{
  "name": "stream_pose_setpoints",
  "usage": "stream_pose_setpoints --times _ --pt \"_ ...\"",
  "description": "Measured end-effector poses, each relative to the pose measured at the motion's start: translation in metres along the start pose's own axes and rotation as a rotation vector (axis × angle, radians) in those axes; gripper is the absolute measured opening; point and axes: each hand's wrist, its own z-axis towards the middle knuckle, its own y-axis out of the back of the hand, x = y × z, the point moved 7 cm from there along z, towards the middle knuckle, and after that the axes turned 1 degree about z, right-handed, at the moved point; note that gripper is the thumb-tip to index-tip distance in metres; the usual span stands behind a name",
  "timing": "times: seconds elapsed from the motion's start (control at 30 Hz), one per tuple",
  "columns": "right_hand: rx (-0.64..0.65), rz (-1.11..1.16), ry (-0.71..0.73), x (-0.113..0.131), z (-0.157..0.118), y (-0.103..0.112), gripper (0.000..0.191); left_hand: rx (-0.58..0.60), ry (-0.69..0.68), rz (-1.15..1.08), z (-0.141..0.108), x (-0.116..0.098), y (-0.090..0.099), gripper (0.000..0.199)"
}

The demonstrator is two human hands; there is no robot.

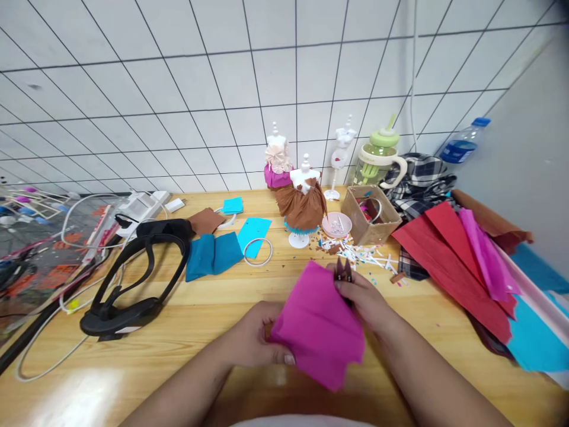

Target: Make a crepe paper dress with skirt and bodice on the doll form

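Observation:
Over the front of the wooden table, a piece of magenta crepe paper (317, 323) hangs between my hands. My left hand (251, 338) pinches its left edge, thumb in front. Closed around small dark thread snips (344, 271), my right hand (367, 299) sits at the paper's upper right edge, the blades pointing away from me. The paper hides part of the right fingers, so I cannot tell whether they also grip it. Beyond stands a small white dress form (305, 173) in a brown paper dress (302, 206) with a blue fringe.
Paper scraps (355, 250) lie around a pink dish (336, 225) and a cardboard box (371, 231). Red crepe paper (453, 267) and other coloured sheets lie right. At left are a black headset strap (146, 284), teal paper (213, 256) and a white ring (258, 252). A green-lidded jug (377, 160) stands behind.

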Motion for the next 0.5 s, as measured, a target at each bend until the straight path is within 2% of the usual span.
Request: stream_pose_setpoints --times 0.1,0.27,0.37,0.43,0.5 --pt "-0.142 -0.086 0.052 0.007 0.007 0.016 0.023 0.058 0.133 -0.149 -0.002 0.010 -0.002 0.037" --pt "-0.155 -0.315 0.048 0.009 0.016 0.021 0.030 0.011 0.207 -0.359 -0.001 0.017 0.004 0.050" --pt "-0.118 -0.360 0.046 0.004 0.017 0.017 0.031 0.028 0.216 -0.380 0.003 0.018 0.002 0.072" --pt "-0.026 -0.375 0.040 -0.002 0.017 0.009 0.031 -0.023 0.212 -0.416 0.006 0.020 0.004 0.063" --pt "0.062 -0.419 0.066 -0.006 0.018 0.001 0.032 -0.146 0.194 -0.469 0.009 0.023 0.009 0.047"
